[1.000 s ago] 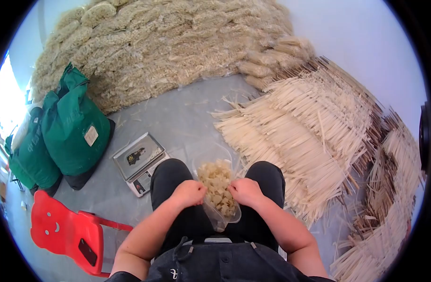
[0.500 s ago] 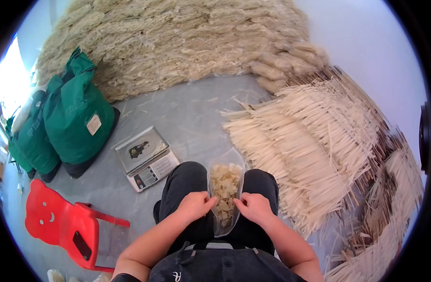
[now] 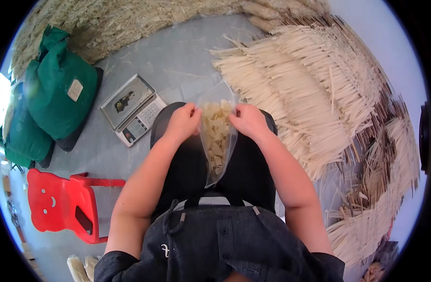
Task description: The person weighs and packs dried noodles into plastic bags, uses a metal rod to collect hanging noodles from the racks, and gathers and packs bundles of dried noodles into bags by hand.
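A clear plastic bag [image 3: 216,136] filled with pale yellowish flat pieces lies over my lap between my thighs. My left hand [image 3: 184,123] pinches its left edge near the upper end. On the opposite edge, my right hand [image 3: 248,121] grips the plastic with fingers curled in. The bag's upper end reaches past both hands toward my knees, and its narrower lower end points at my waist. What the pieces are, I cannot make out.
A digital scale [image 3: 133,109] with dark bits on its pan sits beyond my left knee. Green sacks [image 3: 60,89] stand farther left, above a red chair [image 3: 60,202] holding a phone [image 3: 83,220]. Pale strips [image 3: 300,89] cover the floor at right; bundled material [image 3: 145,21] lines the back.
Both hands have moved up the bag toward its far end, still gripping its sides. The view has tipped downward, so the surroundings sit higher in the frame.
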`<state>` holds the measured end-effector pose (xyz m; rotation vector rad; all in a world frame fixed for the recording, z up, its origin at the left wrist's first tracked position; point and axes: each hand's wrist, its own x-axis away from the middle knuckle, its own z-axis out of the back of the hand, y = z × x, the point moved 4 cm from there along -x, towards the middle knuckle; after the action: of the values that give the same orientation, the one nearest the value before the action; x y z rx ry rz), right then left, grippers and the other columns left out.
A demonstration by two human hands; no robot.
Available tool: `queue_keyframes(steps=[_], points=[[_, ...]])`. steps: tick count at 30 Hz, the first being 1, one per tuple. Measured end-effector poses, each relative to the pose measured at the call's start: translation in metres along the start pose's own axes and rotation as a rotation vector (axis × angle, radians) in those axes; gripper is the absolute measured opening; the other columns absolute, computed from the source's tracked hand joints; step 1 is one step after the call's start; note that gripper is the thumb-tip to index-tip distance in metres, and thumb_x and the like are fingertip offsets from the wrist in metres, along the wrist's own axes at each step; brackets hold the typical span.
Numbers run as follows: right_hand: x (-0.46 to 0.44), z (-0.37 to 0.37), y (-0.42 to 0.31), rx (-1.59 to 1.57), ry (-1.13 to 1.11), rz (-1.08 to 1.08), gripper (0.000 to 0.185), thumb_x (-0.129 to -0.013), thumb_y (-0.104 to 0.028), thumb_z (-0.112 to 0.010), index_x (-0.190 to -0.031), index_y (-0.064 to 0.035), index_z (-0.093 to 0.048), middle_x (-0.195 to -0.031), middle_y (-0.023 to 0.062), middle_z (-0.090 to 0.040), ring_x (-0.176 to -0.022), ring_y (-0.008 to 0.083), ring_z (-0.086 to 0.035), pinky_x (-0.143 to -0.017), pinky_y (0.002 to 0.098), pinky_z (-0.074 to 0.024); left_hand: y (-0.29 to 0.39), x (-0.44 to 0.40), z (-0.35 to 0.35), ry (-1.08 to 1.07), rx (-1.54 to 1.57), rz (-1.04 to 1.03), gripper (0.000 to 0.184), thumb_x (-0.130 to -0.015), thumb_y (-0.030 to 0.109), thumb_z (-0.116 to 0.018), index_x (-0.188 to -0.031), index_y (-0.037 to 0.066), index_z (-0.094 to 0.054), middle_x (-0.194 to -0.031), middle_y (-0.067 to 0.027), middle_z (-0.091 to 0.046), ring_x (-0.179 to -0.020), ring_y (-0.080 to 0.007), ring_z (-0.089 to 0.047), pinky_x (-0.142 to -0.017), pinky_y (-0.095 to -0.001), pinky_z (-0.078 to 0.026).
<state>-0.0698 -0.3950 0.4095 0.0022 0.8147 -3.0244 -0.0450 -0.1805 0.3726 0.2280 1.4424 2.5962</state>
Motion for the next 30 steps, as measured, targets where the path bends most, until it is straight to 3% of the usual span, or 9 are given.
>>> queue_keyframes(steps=[2, 7, 9, 11, 17, 21, 24, 26, 30], points=[[-0.009, -0.009, -0.003, -0.063, 0.008, 0.047, 0.025, -0.082, -0.024, -0.059, -0.077, -0.0002, -0.061, -0.073, 0.0181, -0.064, -0.072, 0.0364, -0.061, -0.065, 0.0407, -0.0482, 0.011, -0.002, -0.010, -0.082, 0.259, 0.057, 0.021, -0.097, 0.019, -0.055, -0.089, 0.000, -0.055, -0.068, -0.0067, -0.060, -0.052, -0.0136, -0.060, -0.048, -0.0277, -0.049], [-0.016, -0.013, -0.007, -0.365, -0.034, 0.114, 0.017, -0.082, -0.014, -0.056, -0.077, 0.0027, -0.057, -0.068, 0.0212, -0.058, -0.063, 0.0365, -0.056, -0.060, 0.0399, -0.0445, 0.014, 0.018, -0.023, -0.099, 0.224, 0.037, 0.020, -0.098, 0.016, -0.054, -0.084, 0.001, -0.054, -0.067, -0.0051, -0.060, -0.053, -0.0115, -0.058, -0.047, -0.0260, -0.047], [-0.015, -0.006, -0.017, -0.336, 0.017, 0.244, 0.016, -0.084, -0.013, -0.057, -0.077, 0.0022, -0.056, -0.065, 0.0194, -0.057, -0.059, 0.0314, -0.055, -0.059, 0.0384, -0.0439, 0.014, 0.022, -0.020, -0.086, 0.330, 0.068, 0.020, -0.098, 0.016, -0.054, -0.084, 0.003, -0.054, -0.066, -0.0031, -0.059, -0.050, -0.0102, -0.056, -0.046, -0.0252, -0.046], [-0.010, -0.004, -0.034, -0.316, -0.058, 0.266, 0.018, -0.081, -0.015, -0.057, -0.074, 0.0014, -0.059, -0.070, 0.0241, -0.059, -0.071, 0.0427, -0.060, -0.063, 0.0452, -0.0468, 0.021, 0.027, -0.018, -0.093, 0.361, 0.100, 0.021, -0.099, 0.019, -0.054, -0.084, 0.004, -0.055, -0.067, -0.0020, -0.058, -0.050, -0.0089, -0.054, -0.046, -0.0238, -0.044], [-0.006, 0.002, -0.035, -0.330, 0.009, 0.167, 0.025, -0.082, -0.027, -0.064, -0.085, -0.0028, -0.058, -0.073, 0.0150, -0.065, -0.072, 0.0352, -0.064, -0.063, 0.0438, -0.0485, 0.020, 0.034, -0.006, -0.086, 0.302, 0.179, 0.025, -0.096, 0.026, -0.060, -0.092, 0.002, -0.055, -0.066, -0.0039, -0.061, -0.050, -0.0097, -0.056, -0.046, -0.0246, -0.047], [0.046, 0.005, -0.043, 0.089, 0.016, 0.144, 0.037, -0.084, -0.039, -0.063, -0.090, -0.0030, -0.057, -0.075, 0.0178, -0.065, -0.073, 0.0366, -0.066, -0.065, 0.0457, -0.0518, 0.021, 0.064, 0.002, -0.185, 0.067, 0.212, 0.036, -0.092, 0.034, -0.065, -0.094, -0.001, -0.056, -0.064, -0.0073, -0.063, -0.049, -0.0135, -0.060, -0.046, -0.0274, -0.049], [0.064, -0.009, -0.029, 0.167, -0.105, 0.070, 0.033, -0.085, -0.035, -0.061, -0.087, -0.0015, -0.058, -0.075, 0.0192, -0.065, -0.073, 0.0381, -0.066, -0.066, 0.0481, -0.0522, 0.022, 0.076, -0.003, -0.315, -0.015, 0.259, 0.034, -0.094, 0.034, -0.060, -0.089, 0.000, -0.058, -0.066, -0.0067, -0.064, -0.052, -0.0126, -0.061, -0.049, -0.0270, -0.050], [0.062, -0.013, -0.027, 0.120, -0.052, 0.091, 0.031, -0.086, -0.032, -0.060, -0.085, -0.0014, -0.058, -0.074, 0.0196, -0.065, -0.073, 0.0388, -0.065, -0.066, 0.0487, -0.0516, 0.021, 0.076, -0.020, -0.419, 0.183, 0.180, 0.031, -0.096, 0.031, -0.056, -0.086, 0.002, -0.059, -0.068, -0.0056, -0.064, -0.054, -0.0118, -0.061, -0.052, -0.0266, -0.050], [0.044, -0.015, -0.034, -0.065, 0.017, 0.241, 0.024, -0.088, -0.025, -0.056, -0.080, -0.0021, -0.058, -0.073, 0.0208, -0.063, -0.073, 0.0408, -0.063, -0.065, 0.0497, -0.0495, 0.037, 0.067, -0.017, -0.347, 0.179, 0.089, 0.025, -0.096, 0.027, -0.055, -0.088, 0.003, -0.060, -0.069, -0.0046, -0.064, -0.056, -0.0118, -0.060, -0.054, -0.0260, -0.049]])
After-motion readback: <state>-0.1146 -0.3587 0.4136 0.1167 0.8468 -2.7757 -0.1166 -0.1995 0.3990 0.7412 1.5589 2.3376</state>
